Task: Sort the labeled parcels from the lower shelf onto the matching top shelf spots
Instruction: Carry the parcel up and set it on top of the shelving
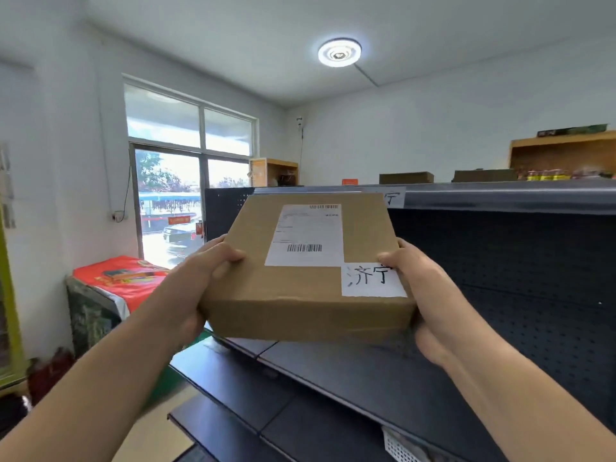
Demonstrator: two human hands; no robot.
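A flat brown cardboard parcel (300,295) is held up in front of the dark shelf unit, just below the top shelf edge (500,196). It carries a white shipping label with barcodes and a white handwritten tag (371,280) at its near right corner. My left hand (196,281) grips its left side with the thumb on top. My right hand (423,295) grips its right side, thumb on the tag. A paper label (393,196) on the top shelf edge is half hidden behind the parcel.
Two brown boxes (406,177) (483,175) lie on the top shelf further right. Dark lower shelves (333,371) run below the parcel. A red-covered cabinet (110,288) stands at left by the glass door. Wooden cabinets stand along the back wall.
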